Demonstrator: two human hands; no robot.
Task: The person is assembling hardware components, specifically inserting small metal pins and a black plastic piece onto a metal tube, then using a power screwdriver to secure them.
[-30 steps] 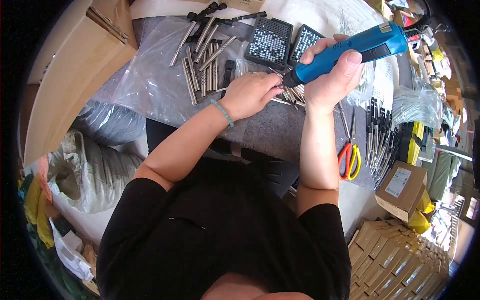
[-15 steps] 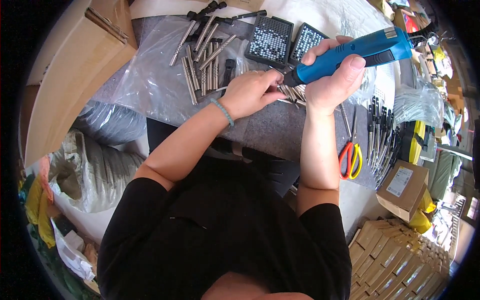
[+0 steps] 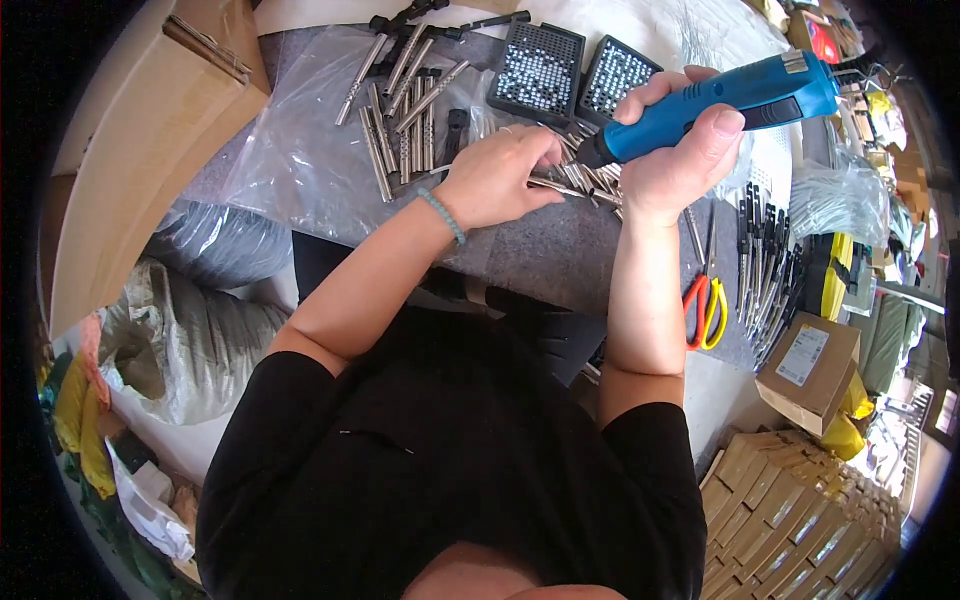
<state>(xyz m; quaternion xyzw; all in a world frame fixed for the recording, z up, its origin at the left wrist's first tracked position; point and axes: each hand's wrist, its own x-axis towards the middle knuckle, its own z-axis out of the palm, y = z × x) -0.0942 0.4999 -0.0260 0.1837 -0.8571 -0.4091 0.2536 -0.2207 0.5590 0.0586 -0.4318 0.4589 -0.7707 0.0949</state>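
My right hand (image 3: 672, 160) grips a blue electric screwdriver (image 3: 730, 100), its dark tip pointing down-left toward a small pile of metal rods (image 3: 590, 185) on the grey table (image 3: 560, 250). My left hand (image 3: 497, 178) rests on the table beside that tip and pinches one thin metal rod (image 3: 552, 185) between its fingers. A beaded bracelet sits on my left wrist. Two black trays of small screws (image 3: 540, 70) stand just behind both hands.
More metal tubes (image 3: 405, 110) lie on a clear plastic bag (image 3: 300, 160) at left. Orange-and-yellow scissors (image 3: 706, 305) and a row of dark tools (image 3: 765, 270) lie at right. Cardboard boxes (image 3: 810, 360) stand at right and at far left; full bags sit on the floor.
The screwdriver has tilted slightly and its tip has come closer to my left hand's fingers. My left hand stays on the rods with little movement.
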